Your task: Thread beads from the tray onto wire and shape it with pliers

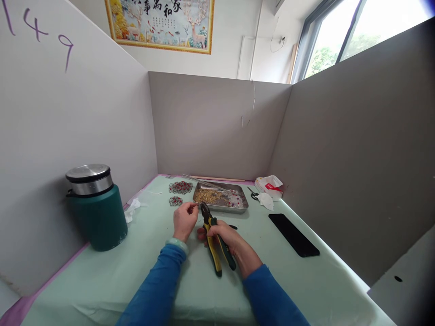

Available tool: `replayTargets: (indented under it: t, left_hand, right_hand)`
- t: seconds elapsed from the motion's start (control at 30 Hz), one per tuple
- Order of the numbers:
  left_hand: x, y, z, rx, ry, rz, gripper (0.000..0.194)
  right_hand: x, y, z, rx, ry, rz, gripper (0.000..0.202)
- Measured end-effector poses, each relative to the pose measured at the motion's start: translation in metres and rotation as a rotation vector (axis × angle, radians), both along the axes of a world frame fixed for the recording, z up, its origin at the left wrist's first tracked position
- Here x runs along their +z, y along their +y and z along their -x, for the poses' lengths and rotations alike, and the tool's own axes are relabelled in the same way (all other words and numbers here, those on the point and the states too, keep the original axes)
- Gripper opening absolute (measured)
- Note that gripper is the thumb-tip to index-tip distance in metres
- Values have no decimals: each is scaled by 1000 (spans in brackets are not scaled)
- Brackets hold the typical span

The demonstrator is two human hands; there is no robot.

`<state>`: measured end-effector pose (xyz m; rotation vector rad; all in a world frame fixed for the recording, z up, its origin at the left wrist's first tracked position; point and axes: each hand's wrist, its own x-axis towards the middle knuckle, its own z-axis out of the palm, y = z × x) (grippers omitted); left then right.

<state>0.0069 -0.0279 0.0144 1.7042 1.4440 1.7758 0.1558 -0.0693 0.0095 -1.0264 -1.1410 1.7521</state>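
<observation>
My right hand [227, 237] is wrapped round the yellow and dark green handles of a pair of pliers [205, 214], jaws pointing away from me. My left hand [185, 220] is closed in a pinch just left of the jaws; whatever its fingertips hold is too small to make out. Past both hands lies a metal tray [220, 209] with gold-coloured bits [208, 195] on its left side and small clear and red pieces [235, 199] on its right. Left of the tray rest a larger pile [181, 187] and a smaller pile [176, 201] of red-and-silver beaded pieces.
A green flask [98, 217] stands at the left. To the right are a black phone-like slab [293, 234], scissors [253, 194], crumpled tissue [265, 201] and a tissue pack [269, 185]. Grey partitions [217, 127] enclose the table. A long thin rod [204, 182] leans over the tray.
</observation>
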Motion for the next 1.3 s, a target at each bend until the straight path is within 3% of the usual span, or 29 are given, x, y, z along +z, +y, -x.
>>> replayTargets:
  t: [0.3, 0.57, 0.93, 1.13, 1.3]
  left_hand:
    - [-2, 4, 5, 101, 14, 98, 9]
    - [0, 2, 4, 45, -18, 96, 10]
    - [-1, 3, 8, 105, 63, 134, 14]
    - [-3, 3, 7, 138, 191, 92, 13]
    - [-1, 0, 5, 115, 347, 28, 16]
  right_hand:
    - [1, -1, 0, 37, 13, -12, 26]
    - [-3, 2, -1, 38, 13, -2, 28]
    - [-4, 1, -1, 43, 7, -4, 27]
    - [-11, 5, -2, 51, 1, -22, 28]
    - [-5, 4, -1, 65, -22, -23, 30]
